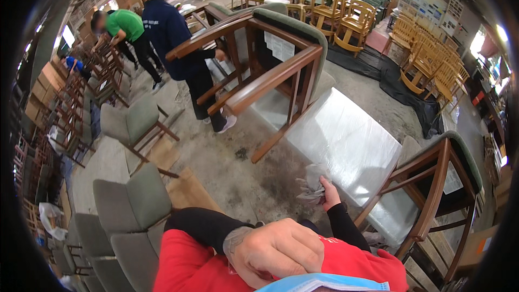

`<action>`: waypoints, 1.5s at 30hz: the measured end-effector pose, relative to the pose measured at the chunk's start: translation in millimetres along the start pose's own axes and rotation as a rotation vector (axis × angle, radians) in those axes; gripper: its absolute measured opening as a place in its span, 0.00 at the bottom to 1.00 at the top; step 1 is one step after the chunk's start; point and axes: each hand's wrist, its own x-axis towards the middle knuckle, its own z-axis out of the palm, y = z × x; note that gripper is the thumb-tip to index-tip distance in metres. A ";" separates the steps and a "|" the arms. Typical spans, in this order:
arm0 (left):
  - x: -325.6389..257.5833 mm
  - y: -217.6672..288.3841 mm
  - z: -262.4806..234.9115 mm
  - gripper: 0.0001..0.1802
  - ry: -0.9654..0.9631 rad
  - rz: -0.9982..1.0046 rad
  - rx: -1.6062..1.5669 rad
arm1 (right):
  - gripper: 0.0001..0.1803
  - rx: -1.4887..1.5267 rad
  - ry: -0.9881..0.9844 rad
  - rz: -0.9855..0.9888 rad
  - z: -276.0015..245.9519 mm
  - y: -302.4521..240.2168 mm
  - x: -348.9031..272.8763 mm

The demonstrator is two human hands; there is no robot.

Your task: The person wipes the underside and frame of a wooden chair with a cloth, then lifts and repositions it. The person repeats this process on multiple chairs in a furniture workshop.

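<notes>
My right hand (328, 194) grips a crumpled grey rag (310, 185) beside the near left edge of a table (346, 135) with a shiny plastic-wrapped top. Bent across my red shirt, my left hand (278, 251) is closed, its fingers curled under; anything inside them is hidden. An upturned brown wooden chair (278, 78) with a dark green padded seat rests at the table's far end. Another tipped wooden chair (430, 224) is at the near right end, close to my right forearm.
Grey-green upholstered chairs (143, 197) crowd my left, with flattened cardboard (192, 192) on the floor by them. A person in navy (170, 35) stands beyond the upturned chair; one in green (127, 26) bends farther back. Yellow wooden chairs (354, 21) fill the far side.
</notes>
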 end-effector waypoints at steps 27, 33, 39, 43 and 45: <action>-182.5 58.2 -651.6 0.25 0.461 -1.680 0.447 | 0.43 0.476 -0.513 -0.566 291.3 -128.6 120.5; -176.5 52.2 -584.7 0.23 0.516 -1.642 0.584 | 0.35 0.282 -0.324 -0.725 267.5 -176.4 69.7; -138.0 8.7 -443.1 0.16 0.535 -1.524 0.492 | 0.44 0.003 -0.141 -0.656 160.6 -218.2 -11.6; -96.2 -44.0 -368.4 0.16 0.476 -1.519 0.474 | 0.42 0.111 -0.128 -0.657 80.2 -232.2 -74.5; -71.8 -75.4 -335.1 0.12 0.439 -1.508 0.411 | 0.44 0.136 -0.075 -0.693 43.9 -237.1 -104.3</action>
